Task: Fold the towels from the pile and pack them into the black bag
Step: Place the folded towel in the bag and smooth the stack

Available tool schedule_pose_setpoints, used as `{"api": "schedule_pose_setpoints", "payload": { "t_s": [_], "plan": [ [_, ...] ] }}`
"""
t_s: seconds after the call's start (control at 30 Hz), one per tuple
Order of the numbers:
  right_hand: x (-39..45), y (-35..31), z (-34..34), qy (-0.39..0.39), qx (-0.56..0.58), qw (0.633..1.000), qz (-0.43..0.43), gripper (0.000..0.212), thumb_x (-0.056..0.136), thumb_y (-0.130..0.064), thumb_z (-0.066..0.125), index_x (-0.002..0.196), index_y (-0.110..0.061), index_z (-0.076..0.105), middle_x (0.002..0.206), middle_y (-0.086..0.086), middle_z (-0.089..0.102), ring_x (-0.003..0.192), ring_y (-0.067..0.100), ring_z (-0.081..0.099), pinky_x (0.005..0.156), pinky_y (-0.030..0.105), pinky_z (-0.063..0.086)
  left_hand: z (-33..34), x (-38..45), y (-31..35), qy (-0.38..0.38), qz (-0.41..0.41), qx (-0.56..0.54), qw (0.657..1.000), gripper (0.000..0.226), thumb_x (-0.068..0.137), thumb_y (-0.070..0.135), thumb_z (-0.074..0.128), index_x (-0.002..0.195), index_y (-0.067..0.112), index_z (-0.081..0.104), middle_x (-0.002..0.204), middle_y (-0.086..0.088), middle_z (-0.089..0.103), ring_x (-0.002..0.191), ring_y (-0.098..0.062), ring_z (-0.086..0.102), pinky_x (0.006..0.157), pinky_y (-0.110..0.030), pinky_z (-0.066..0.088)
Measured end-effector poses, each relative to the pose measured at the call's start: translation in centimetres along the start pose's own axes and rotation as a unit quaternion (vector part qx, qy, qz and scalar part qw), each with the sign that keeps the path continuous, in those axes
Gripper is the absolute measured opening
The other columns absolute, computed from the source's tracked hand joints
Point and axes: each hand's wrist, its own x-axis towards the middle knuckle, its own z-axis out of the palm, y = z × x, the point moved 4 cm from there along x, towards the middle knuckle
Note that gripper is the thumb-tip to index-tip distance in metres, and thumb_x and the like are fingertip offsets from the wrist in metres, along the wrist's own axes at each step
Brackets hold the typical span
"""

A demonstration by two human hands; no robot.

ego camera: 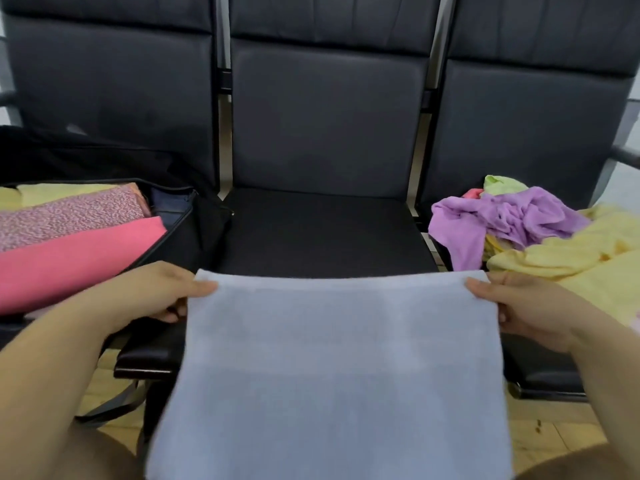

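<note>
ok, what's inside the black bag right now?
The black bag lies open, showing a folded pink towel, a speckled pink towel and a yellow towel. Anything beneath them is covered.

Pale blue towel (325, 358) near; black seats (325, 119) far; pink (79, 258), speckled pink (69, 216) and yellow (52, 194) towels left; purple (512, 220), yellow (581, 251), green (502, 185) right.

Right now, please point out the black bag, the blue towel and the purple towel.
black bag (204, 220): head view, bare right side wall.
blue towel (332, 358): head view, middle of cloth.
purple towel (509, 216): head view, crumpled middle.
</note>
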Motion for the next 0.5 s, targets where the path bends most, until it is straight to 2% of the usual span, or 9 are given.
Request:
{"api": "schedule_pose_setpoints", "payload": {
  "t_s": [0.07,0.13,0.23,0.33,0.4,0.43,0.5],
  "plan": [
    [1.0,-0.3,-0.4,0.068,-0.078,0.994,-0.03,0.015,0.09,-0.025,0.061,0.092,-0.013,0.07,0.087,0.008,0.069,0.083,0.022,0.06,0.078,0.032,0.051,0.0,0.8,0.3,0.046,-0.006,0.071,0.996,0.043,0.084,0.031,0.071,0.048,0.015,0.052,0.051,-0.001,0.046,0.054,-0.016,0.043,0.059,-0.028,0.035],
    [1.7,-0.8,-0.6,0.132,-0.211,0.967,-0.057,0.022,0.089,-0.032,0.064,0.088,-0.012,0.071,0.084,0.008,0.069,0.083,0.025,0.062,0.076,0.032,0.047,0.0,1.7,0.6,0.044,-0.023,0.083,0.995,0.047,0.085,0.029,0.07,0.048,0.013,0.045,0.044,-0.001,0.041,0.041,-0.014,0.038,0.052,-0.025,0.033],
    [2.8,-1.5,-0.5,0.203,-0.316,0.924,-0.075,0.037,0.091,-0.036,0.06,0.084,-0.001,0.068,0.073,0.015,0.062,0.068,0.026,0.054,0.059,0.028,0.036,0.6,2.8,1.1,0.001,-0.071,0.111,0.991,0.038,0.096,0.031,0.055,0.067,0.005,0.058,0.04,-0.003,0.051,0.032,-0.013,0.045,0.04,-0.022,0.038],
    [4.3,-2.1,-0.4,0.255,-0.313,0.908,-0.111,0.036,0.096,-0.029,0.052,0.084,0.003,0.066,0.071,0.014,0.067,0.073,0.031,0.062,0.07,0.035,0.046,1.3,4.1,1.9,0.009,-0.074,0.019,0.997,0.031,0.1,0.029,0.046,0.084,0.004,0.056,0.048,-0.007,0.063,0.036,-0.015,0.057,0.038,-0.019,0.041],
    [5.8,-1.7,-0.1,0.28,-0.27,0.913,-0.122,0.032,0.098,-0.022,0.048,0.077,-0.003,0.062,0.065,0.005,0.068,0.074,0.03,0.065,0.079,0.039,0.05,1.9,5.0,2.5,0.036,-0.057,-0.072,0.995,0.027,0.1,0.029,0.045,0.091,0.006,0.055,0.059,-0.012,0.07,0.049,-0.021,0.066,0.047,-0.025,0.049],
    [6.6,-1.5,0.2,0.289,-0.258,0.913,-0.127,0.028,0.098,-0.02,0.046,0.077,-0.005,0.059,0.071,0.005,0.07,0.079,0.03,0.066,0.081,0.04,0.05,2.1,5.6,2.9,0.062,-0.043,-0.116,0.99,0.026,0.1,0.029,0.046,0.094,0.006,0.057,0.064,-0.013,0.071,0.058,-0.025,0.068,0.056,-0.03,0.053],
    [8.2,-1.1,1.4,0.294,-0.238,0.917,-0.126,0.019,0.097,-0.02,0.047,0.097,-0.006,0.06,0.094,0.009,0.071,0.097,0.031,0.063,0.082,0.037,0.047,2.8,7.1,3.4,0.119,-0.003,-0.153,0.981,0.029,0.1,0.026,0.046,0.104,0.001,0.06,0.079,-0.015,0.072,0.079,-0.03,0.068,0.075,-0.039,0.053]
  ]
}}
